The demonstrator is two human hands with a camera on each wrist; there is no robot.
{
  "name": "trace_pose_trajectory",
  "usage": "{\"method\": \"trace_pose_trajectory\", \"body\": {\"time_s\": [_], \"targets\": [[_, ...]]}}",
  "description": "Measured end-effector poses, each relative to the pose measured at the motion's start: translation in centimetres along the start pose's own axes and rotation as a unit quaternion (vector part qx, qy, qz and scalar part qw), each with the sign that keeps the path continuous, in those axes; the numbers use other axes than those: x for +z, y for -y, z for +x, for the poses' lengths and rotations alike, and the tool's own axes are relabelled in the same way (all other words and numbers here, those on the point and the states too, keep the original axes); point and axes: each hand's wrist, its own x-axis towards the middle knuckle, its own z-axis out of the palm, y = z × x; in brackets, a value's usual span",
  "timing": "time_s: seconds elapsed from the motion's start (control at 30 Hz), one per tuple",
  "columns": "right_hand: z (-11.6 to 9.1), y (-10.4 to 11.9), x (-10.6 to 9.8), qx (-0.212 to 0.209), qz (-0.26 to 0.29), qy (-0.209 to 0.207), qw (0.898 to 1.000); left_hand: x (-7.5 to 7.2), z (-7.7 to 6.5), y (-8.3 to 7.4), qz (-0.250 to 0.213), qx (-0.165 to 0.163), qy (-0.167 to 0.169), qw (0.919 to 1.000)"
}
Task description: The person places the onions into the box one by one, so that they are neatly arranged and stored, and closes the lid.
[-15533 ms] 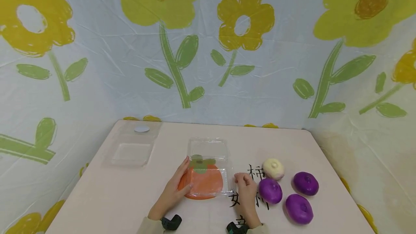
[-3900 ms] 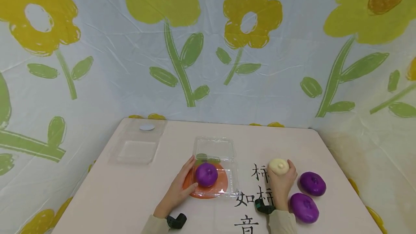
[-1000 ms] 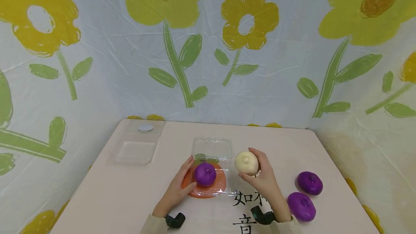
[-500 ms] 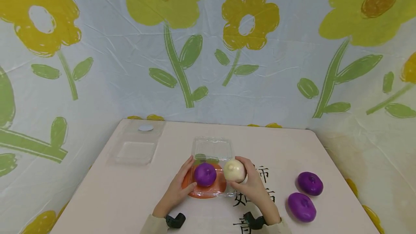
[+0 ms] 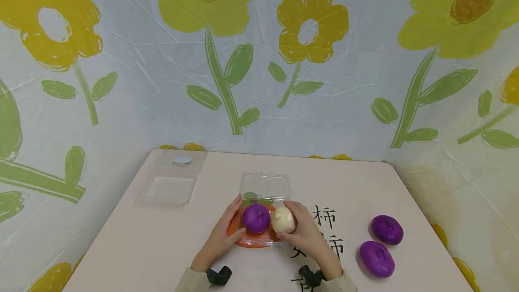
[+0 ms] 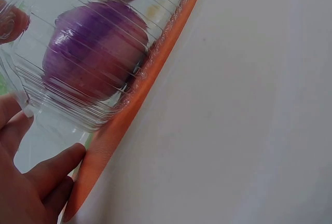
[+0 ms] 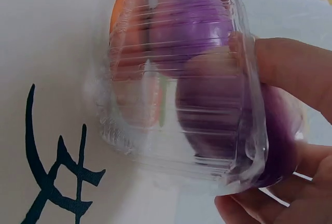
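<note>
A clear plastic clamshell box, lid open, stands on an orange persimmon picture. My left hand grips its left end, thumb at the front corner and fingers along the side. Inside sits a purple onion-like vegetable, also visible through the ribbed wall in the left wrist view. My right hand holds a cream-topped onion-like vegetable between thumb and fingers at the box's right end, beside the purple one. In the right wrist view its underside looks purple, and it overlaps the box rim.
Two more purple onion-like vegetables, one farther back and one nearer, lie on the table at right. Another open clear box stands back left. Black characters mark the tabletop, and a flowered cloth hangs behind it.
My right hand has carried the cream-topped vegetable left and down from beside the box to its right end, next to the purple one. My left hand has stayed at the box.
</note>
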Motion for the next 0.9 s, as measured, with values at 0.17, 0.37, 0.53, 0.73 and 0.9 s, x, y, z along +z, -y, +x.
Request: {"method": "trace_pose_trajectory", "body": {"time_s": [0.17,0.37,0.53,0.73,0.9], "targets": [[0.2,0.3,0.1,-0.025,-0.044,0.006,0.999,0.0,0.0,0.1,0.01,0.002,0.0,0.9999],[0.7,0.6,0.1,-0.035,-0.078,0.044,0.995,0.1,0.0,0.1,0.007,0.024,-0.015,0.9996],[0.8,0.5,0.1,-0.025,-0.07,0.076,0.994,0.3,0.1,-0.3,0.014,0.035,-0.029,0.9989],[0.5,-0.1,0.0,-0.014,-0.014,0.087,0.996,-0.6,0.4,-3.3,-0.009,0.026,-0.028,0.9992],[0.4,-0.4,-0.2,-0.017,0.034,0.081,0.996,-1.1,0.4,-4.3,-0.016,0.018,-0.024,0.9994]]}}
